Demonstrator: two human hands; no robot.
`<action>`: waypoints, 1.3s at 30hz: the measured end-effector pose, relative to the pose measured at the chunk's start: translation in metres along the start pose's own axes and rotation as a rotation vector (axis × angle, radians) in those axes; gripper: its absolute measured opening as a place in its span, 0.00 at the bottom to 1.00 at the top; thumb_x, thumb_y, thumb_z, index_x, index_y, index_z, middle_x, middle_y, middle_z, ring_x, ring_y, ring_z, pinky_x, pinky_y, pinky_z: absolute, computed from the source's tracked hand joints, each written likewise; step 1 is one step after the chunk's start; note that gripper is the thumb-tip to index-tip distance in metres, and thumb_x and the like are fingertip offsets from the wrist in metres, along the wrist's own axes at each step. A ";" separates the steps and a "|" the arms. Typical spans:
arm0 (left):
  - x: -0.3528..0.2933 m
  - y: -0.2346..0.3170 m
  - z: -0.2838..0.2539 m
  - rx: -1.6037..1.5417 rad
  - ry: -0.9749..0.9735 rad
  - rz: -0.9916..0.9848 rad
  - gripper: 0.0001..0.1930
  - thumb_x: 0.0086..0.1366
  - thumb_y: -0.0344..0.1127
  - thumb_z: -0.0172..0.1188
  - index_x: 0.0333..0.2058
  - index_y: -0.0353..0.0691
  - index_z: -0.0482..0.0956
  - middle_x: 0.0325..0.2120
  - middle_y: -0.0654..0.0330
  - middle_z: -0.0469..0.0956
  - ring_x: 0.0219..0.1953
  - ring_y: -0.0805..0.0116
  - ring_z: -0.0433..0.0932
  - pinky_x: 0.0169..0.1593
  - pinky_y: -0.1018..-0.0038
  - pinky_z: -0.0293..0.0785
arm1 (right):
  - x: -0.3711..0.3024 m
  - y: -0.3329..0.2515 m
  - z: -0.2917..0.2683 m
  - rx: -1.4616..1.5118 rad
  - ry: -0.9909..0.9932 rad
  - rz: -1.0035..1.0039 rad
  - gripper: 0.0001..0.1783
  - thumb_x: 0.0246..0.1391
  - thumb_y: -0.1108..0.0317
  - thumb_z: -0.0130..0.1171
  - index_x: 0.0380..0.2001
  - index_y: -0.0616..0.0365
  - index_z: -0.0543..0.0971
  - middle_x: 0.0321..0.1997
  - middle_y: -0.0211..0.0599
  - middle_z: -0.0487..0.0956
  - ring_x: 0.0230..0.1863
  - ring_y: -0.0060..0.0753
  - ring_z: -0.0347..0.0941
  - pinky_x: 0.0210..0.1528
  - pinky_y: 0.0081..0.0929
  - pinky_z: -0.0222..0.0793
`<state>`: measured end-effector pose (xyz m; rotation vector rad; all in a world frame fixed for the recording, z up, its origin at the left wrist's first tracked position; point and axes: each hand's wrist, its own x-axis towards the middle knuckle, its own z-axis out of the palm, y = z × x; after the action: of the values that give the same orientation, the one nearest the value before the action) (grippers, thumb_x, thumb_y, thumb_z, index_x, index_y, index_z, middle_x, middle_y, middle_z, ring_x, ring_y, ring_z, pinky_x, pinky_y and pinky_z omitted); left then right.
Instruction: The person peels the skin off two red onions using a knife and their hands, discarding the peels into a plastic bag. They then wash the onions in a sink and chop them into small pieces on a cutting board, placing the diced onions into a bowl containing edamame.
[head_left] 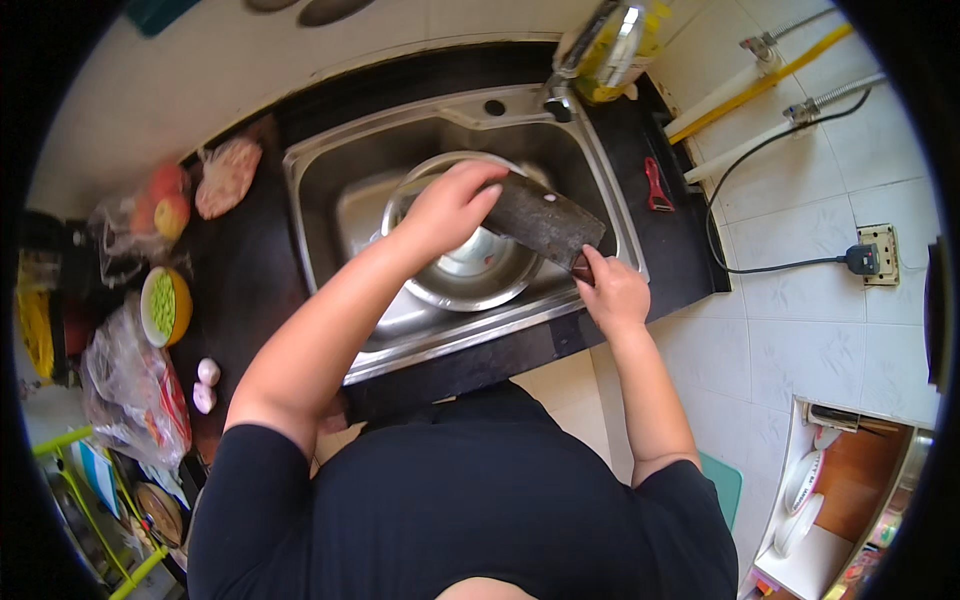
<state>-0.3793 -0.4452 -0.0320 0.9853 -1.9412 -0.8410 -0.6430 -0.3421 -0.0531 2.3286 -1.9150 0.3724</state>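
Over the sink I hold a dark, wide-bladed cleaver, tilted with its blade reaching up and left. My right hand is closed round its short handle at the lower right. At the far end of the blade is my left hand, its fingers bent against the metal and partly hidden. Below both hands a round steel basin stands in the sink, partly covered by the cleaver and my left forearm. Light glints off the inside of the basin.
Left counter: packaged meat, bagged fruit, a yellow bowl of green pieces, peeled shallots or garlic, and a plastic bag. A faucet and yellow bottle stand behind. A red peeler lies right; a cable runs along the wall.
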 end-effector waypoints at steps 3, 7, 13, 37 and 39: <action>0.094 -0.052 0.053 0.199 0.068 0.011 0.23 0.62 0.39 0.52 0.53 0.33 0.67 0.56 0.47 0.65 0.58 0.50 0.63 0.60 0.66 0.59 | 0.008 0.027 -0.001 0.060 0.004 -0.091 0.26 0.34 0.64 0.66 0.43 0.48 0.76 0.24 0.32 0.73 0.26 0.39 0.73 0.29 0.35 0.69; 0.144 -0.075 0.073 0.148 -0.057 -0.217 0.26 0.62 0.42 0.49 0.56 0.35 0.65 0.55 0.46 0.66 0.58 0.52 0.65 0.60 0.67 0.59 | 0.013 0.046 -0.002 0.105 -0.038 -0.129 0.25 0.34 0.64 0.66 0.42 0.49 0.76 0.25 0.30 0.73 0.29 0.35 0.73 0.30 0.33 0.68; 0.105 -0.088 0.057 -0.002 -0.071 -0.355 0.21 0.64 0.41 0.49 0.53 0.38 0.70 0.49 0.49 0.73 0.52 0.58 0.72 0.54 0.71 0.65 | 0.041 0.047 0.027 0.247 -0.116 -0.191 0.25 0.36 0.64 0.66 0.42 0.50 0.75 0.25 0.33 0.74 0.29 0.37 0.74 0.31 0.34 0.70; 0.102 -0.047 0.112 0.269 -0.161 -0.137 0.18 0.63 0.43 0.49 0.46 0.36 0.73 0.43 0.48 0.75 0.47 0.48 0.72 0.49 0.62 0.69 | 0.028 0.050 0.031 1.753 -0.838 1.053 0.14 0.58 0.52 0.53 0.35 0.48 0.66 0.20 0.32 0.73 0.15 0.26 0.68 0.16 0.24 0.64; 0.116 -0.060 0.101 0.253 -0.217 -0.070 0.15 0.64 0.42 0.49 0.41 0.37 0.76 0.39 0.50 0.77 0.42 0.51 0.75 0.45 0.63 0.71 | 0.025 0.054 0.029 1.834 -0.809 1.141 0.14 0.58 0.52 0.53 0.35 0.48 0.65 0.21 0.34 0.73 0.16 0.27 0.68 0.17 0.25 0.65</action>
<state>-0.4908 -0.5528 -0.0885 1.1551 -2.2511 -0.7810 -0.6881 -0.3831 -0.0787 0.8378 -4.3134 2.3261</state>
